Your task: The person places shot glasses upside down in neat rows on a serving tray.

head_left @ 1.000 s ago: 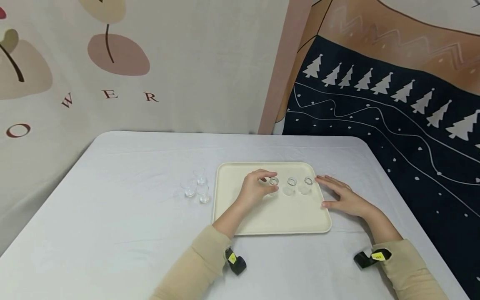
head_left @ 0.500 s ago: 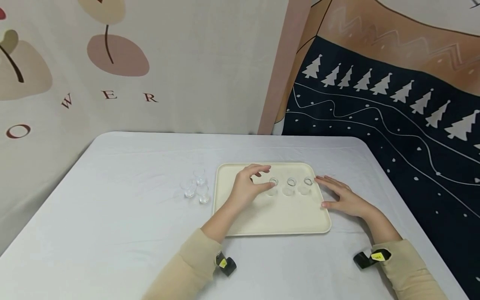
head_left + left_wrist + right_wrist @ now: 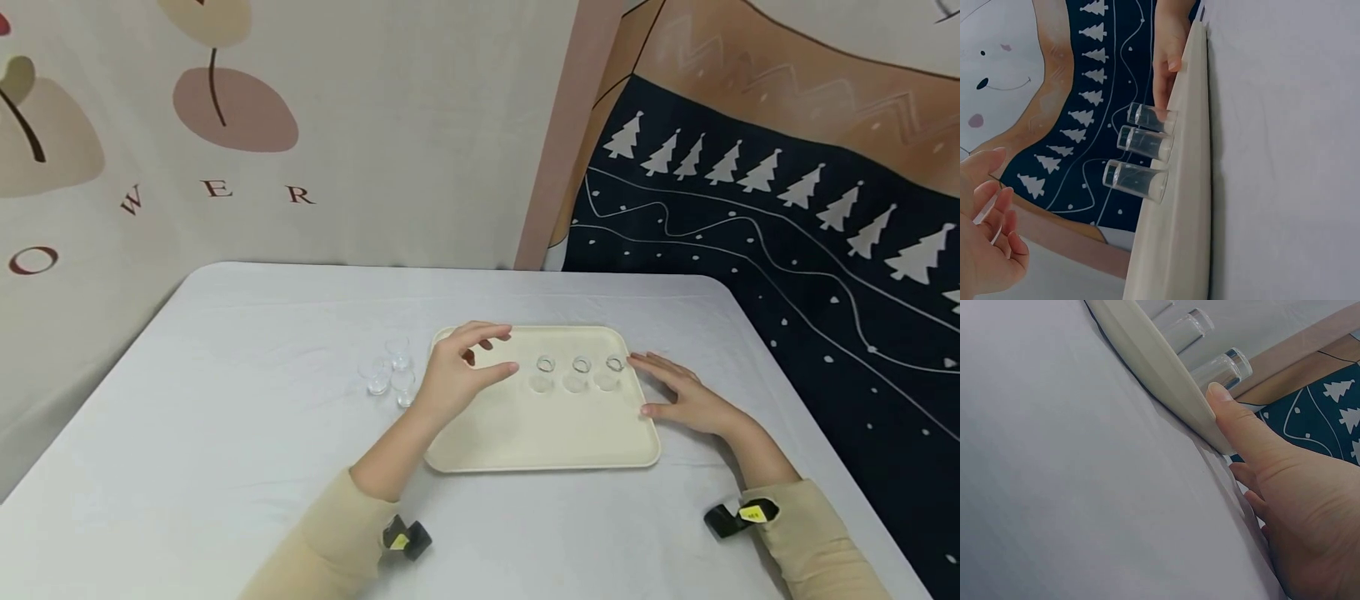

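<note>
While your left hand (image 3: pixel 457 371) hovers with fingers spread and empty, three cups (image 3: pixel 392 372) stand just beyond its knuckles. They look light, slick and brittle, so pinch one by its sides. Your right hand (image 3: pixel 686 398) lies flat, thumb against the tray (image 3: pixel 540 433).

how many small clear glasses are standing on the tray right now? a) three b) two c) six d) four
a) three: the head view shows a row of three small clear glasses standing on the cream tray, and the left wrist view shows the same three; three more glasses stand on the table, off the tray to its left.
</note>
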Tool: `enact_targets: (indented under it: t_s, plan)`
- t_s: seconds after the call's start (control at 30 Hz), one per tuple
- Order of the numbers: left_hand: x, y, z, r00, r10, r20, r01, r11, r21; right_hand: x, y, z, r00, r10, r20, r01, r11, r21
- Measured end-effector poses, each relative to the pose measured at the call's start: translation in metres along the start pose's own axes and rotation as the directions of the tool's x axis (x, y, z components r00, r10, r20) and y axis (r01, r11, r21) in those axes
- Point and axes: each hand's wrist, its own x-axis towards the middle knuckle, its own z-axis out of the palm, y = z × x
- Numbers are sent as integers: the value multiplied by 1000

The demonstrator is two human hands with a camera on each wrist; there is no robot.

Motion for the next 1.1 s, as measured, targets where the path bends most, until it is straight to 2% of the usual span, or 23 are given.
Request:
enact_targets:
  t_s: [0.27, 0.43, 0.63, 0.83, 1.1]
  plan:
    - [-14, 3, -30, 1000, 1, -10, -1, 999, 32, 2, 1, 1, 1000, -6, -1, 6, 1000, 0]
    - [-25, 0, -48, 1000, -9, -17, 10, 997, 78, 2, 0, 0, 1000, 2, -1, -2, 1000, 0]
    - [-36, -5, -67, 999, 11, -31, -6, 991, 136, 1, 0, 0, 1000, 7, -3, -7, 1000, 3]
    - [-44, -9, -86, 998, 32, -49, -20, 975, 221, 1, 0, 1, 1000, 1, -1, -1, 1000, 4]
    - [-51, -22, -113, 999, 20, -51, -2, 943, 333, 0, 0, 1, 1000, -10, -6, 10, 1000, -3]
